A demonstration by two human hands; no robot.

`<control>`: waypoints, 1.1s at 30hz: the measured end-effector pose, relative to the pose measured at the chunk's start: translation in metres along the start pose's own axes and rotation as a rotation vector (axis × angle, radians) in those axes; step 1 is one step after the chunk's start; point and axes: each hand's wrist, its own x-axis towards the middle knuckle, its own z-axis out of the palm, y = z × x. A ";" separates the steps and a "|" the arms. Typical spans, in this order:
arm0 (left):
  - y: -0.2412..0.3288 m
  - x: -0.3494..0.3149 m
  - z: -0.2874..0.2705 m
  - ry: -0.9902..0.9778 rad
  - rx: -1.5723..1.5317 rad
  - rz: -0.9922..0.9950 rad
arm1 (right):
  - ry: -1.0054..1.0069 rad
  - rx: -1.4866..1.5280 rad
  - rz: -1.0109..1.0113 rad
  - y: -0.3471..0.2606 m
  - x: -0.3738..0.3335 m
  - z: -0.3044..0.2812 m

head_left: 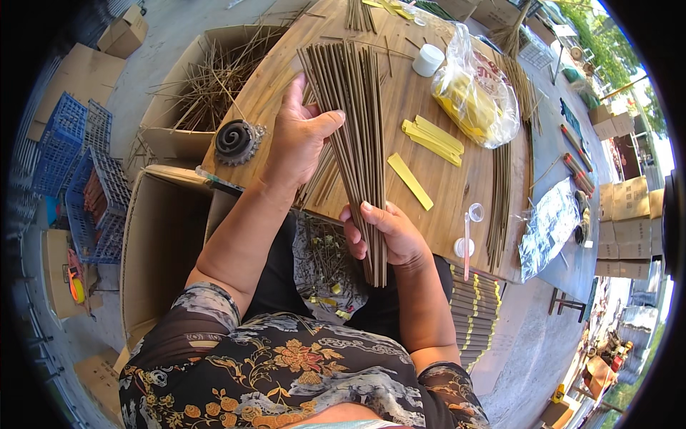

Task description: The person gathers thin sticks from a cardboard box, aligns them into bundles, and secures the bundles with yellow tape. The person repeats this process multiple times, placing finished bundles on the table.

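A fanned bundle of thin brown sticks point(350, 121), which look like incense sticks, is held upright between my two hands over the table's near edge. My left hand point(301, 136) grips its upper left side, thumb in front and fingers partly hidden behind. Lower down, my right hand point(386, 230) wraps round the bundle with its thumb across the front. Beneath the bundle, more loose sticks point(320, 179) lie on the wooden table point(275, 93). To the right are a single yellow paper strip point(410, 181) and a small stack of yellow strips point(433, 140).
A black coiled metal piece point(239, 141) sits on the left table edge, beside a carton of stick scraps point(207, 86). At right are a clear bag of yellow strips point(475, 100), a white tub point(428, 60), a brush point(466, 247) on a small pot, and a long row of sticks point(501, 200).
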 end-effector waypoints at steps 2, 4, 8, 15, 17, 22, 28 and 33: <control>0.000 0.000 -0.001 -0.006 -0.013 -0.001 | -0.003 0.009 0.003 -0.001 0.000 0.000; -0.001 0.001 -0.002 -0.018 -0.033 0.012 | -0.016 0.017 0.001 -0.001 0.000 0.000; 0.000 -0.002 -0.001 0.039 0.031 -0.010 | 0.022 -0.025 -0.004 -0.001 0.000 0.000; -0.002 -0.003 0.001 -0.025 0.111 -0.035 | 0.090 -0.109 -0.006 0.000 0.000 0.001; -0.003 -0.004 0.002 -0.028 0.113 -0.037 | 0.094 -0.129 -0.015 0.002 0.001 0.000; -0.001 -0.007 0.006 -0.022 0.245 0.030 | 0.111 -0.121 -0.039 0.002 0.002 0.000; -0.003 -0.007 0.005 -0.044 0.178 0.040 | 0.145 -0.095 -0.026 0.001 0.003 0.002; -0.003 -0.005 0.005 -0.071 0.092 0.038 | 0.155 -0.112 -0.041 0.001 0.003 0.002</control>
